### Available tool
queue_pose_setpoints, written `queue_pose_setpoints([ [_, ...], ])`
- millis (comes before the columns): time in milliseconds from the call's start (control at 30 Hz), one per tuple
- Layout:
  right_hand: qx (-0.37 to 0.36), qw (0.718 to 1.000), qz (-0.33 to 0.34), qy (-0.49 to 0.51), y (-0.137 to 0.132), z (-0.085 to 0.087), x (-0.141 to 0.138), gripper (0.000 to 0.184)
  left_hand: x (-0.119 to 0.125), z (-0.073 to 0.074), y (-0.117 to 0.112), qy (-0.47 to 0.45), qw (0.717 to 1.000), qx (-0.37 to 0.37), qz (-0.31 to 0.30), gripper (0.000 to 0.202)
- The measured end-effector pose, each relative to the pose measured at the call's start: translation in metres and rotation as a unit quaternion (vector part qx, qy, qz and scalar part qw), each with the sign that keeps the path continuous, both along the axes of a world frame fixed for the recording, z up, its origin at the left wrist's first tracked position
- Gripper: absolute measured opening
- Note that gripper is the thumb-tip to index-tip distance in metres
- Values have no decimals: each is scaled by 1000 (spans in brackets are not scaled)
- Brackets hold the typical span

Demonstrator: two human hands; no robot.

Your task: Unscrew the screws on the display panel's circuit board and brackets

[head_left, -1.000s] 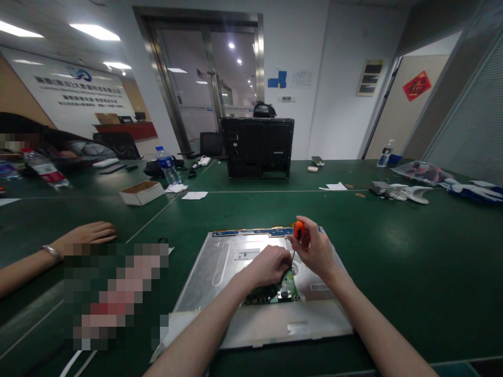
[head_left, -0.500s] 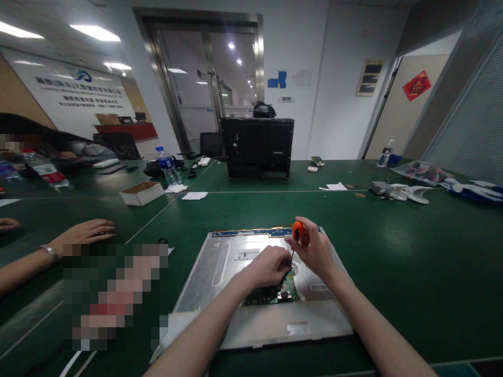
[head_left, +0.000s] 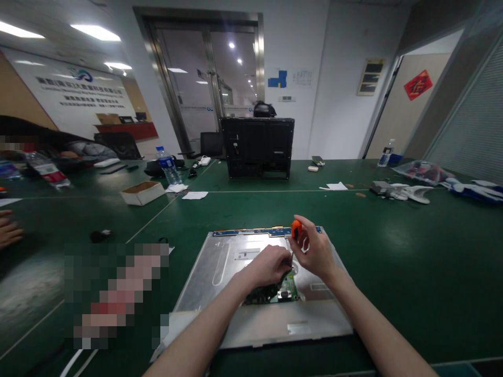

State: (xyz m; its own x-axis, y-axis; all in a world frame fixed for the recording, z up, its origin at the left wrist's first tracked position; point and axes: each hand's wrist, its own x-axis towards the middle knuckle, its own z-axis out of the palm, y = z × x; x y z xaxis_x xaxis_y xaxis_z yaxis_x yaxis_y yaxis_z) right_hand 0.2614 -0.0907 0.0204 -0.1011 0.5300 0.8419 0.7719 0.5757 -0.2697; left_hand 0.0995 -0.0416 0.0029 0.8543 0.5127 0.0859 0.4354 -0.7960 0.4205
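A flat metal display panel [head_left: 204, 272] lies on the green table, with a blue circuit strip [head_left: 243, 232] along its far edge. On its middle sits a small green circuit board [head_left: 290, 287], partly covered by my left hand. My right hand [head_left: 312, 248] grips the orange handle of a screwdriver [head_left: 296, 229], whose thin shaft points down toward the board. Close beside that shaft, my left hand [head_left: 271, 264] is closed with its fingers pressed together low over the board. Whatever those fingers hold, and the screwdriver's tip, are hidden.
Beyond the panel stands a black monitor housing [head_left: 257, 149]. To the left are a white open box [head_left: 142, 193], a water bottle [head_left: 167, 166] and a small dark object [head_left: 100, 235]. A co-worker's hand [head_left: 10, 230] shows at the left edge. White gloves [head_left: 408, 192] lie at right.
The co-worker's forearm and hand at the left have drawn back, and a small dark object shows there. My right hand and the screwdriver handle have shifted very slightly; my left hand stays put.
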Motion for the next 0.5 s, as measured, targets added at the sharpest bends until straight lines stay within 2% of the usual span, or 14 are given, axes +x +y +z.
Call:
queue_pose_setpoints([
  [333, 11, 1000, -11, 2, 4, -6, 2, 42, 0, -1, -1, -4, 1000, 7, 6, 16],
  [500, 8, 1000, -2, -3, 3, -4, 1, 40, 1, 0, -1, -2, 1000, -1, 5, 15],
])
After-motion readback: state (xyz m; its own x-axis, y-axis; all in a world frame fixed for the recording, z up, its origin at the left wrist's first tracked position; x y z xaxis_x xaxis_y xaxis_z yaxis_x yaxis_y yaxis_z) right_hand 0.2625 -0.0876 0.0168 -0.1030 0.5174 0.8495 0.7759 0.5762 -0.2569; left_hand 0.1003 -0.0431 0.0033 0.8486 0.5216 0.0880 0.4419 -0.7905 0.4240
